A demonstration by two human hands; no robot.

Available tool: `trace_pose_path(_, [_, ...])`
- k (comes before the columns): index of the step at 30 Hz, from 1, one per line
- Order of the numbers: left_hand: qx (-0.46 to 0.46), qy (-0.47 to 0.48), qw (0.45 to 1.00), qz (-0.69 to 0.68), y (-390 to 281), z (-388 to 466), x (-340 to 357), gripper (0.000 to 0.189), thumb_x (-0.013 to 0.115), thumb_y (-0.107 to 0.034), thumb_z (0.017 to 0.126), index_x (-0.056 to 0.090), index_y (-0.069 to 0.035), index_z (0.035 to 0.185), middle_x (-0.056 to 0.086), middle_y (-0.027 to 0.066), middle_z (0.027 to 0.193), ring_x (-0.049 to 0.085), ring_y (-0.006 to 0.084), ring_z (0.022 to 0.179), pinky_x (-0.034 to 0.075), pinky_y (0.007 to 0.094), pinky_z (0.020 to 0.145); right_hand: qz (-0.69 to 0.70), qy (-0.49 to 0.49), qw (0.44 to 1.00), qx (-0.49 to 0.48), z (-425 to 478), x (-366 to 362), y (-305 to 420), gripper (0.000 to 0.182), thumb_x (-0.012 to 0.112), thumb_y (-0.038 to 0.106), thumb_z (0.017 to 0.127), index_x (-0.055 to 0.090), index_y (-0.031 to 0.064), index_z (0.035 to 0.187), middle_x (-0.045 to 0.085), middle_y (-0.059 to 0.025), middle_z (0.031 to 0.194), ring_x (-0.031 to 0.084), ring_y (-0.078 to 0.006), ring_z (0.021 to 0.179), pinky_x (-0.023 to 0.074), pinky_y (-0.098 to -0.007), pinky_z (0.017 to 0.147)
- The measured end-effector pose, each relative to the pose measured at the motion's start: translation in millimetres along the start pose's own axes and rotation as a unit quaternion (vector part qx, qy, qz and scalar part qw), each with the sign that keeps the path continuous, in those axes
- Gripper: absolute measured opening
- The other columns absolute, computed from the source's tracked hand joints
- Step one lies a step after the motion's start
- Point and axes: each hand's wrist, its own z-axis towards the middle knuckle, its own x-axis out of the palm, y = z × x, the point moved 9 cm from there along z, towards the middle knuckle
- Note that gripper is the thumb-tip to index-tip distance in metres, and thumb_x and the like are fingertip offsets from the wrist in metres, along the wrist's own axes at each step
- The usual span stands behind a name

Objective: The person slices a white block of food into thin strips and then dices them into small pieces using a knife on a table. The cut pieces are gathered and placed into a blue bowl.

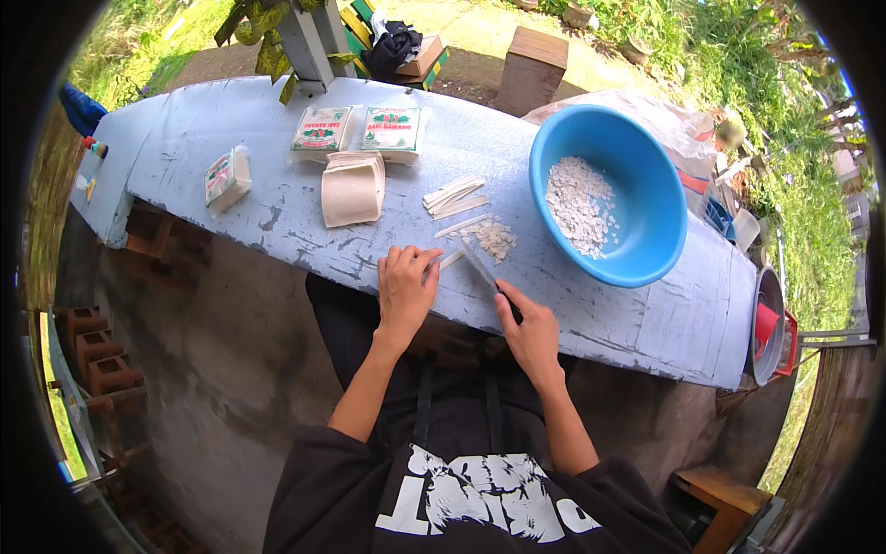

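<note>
A knife (479,266) with a dark handle is gripped in my right hand (529,329), its blade angled up and left over the table. Just left of the blade, my left hand (407,294) holds a narrow pale strip (452,260) at its fingertips. Small cut squares (495,239) lie in a loose pile beyond the blade, with a single strip (462,226) along their left side. Behind them is a bundle of similar strips (453,196). A stack of cream sheets (353,190), curved on top, stands farther left.
A blue plastic basin (651,228) with many pale cut pieces (581,204) stands at right. Printed plastic-wrapped packs (391,130) sit behind the stack, and another pack (227,180) lies left. The worn light-blue tabletop (277,242) has a metal post (304,52) at its far edge.
</note>
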Motion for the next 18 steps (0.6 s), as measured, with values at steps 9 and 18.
trace_pose_path(9, [0.075,0.004,0.996,0.042,-7.9,-2.5,4.9,0.029,0.074,-0.008,0.088,0.08,-0.017,0.115,0.062,0.0045,0.107,0.056,0.0265,0.103,0.044,0.0418,0.092,-0.027,0.029,0.999,0.013,-6.8,17.6,7.1,0.031,0.062,0.035,0.106,0.076,0.018,0.129,0.076,-0.0211,0.096,0.073,-0.0416,0.088,0.0555,-0.0456,0.078])
trace_pose_path(18, [0.104,0.002,0.993,0.057,-9.0,-4.6,4.9,0.033,0.074,-0.007,0.085,0.079,-0.017,0.117,0.059,0.0057,0.116,0.055,0.0273,0.109,0.043,0.0423,0.093,-0.03,0.006,1.0,-0.009,-9.0,19.6,11.9,0.031,0.061,0.033,0.106,0.075,0.0173,0.128,0.074,-0.0216,0.087,0.072,-0.0433,0.082,0.055,-0.0501,0.073])
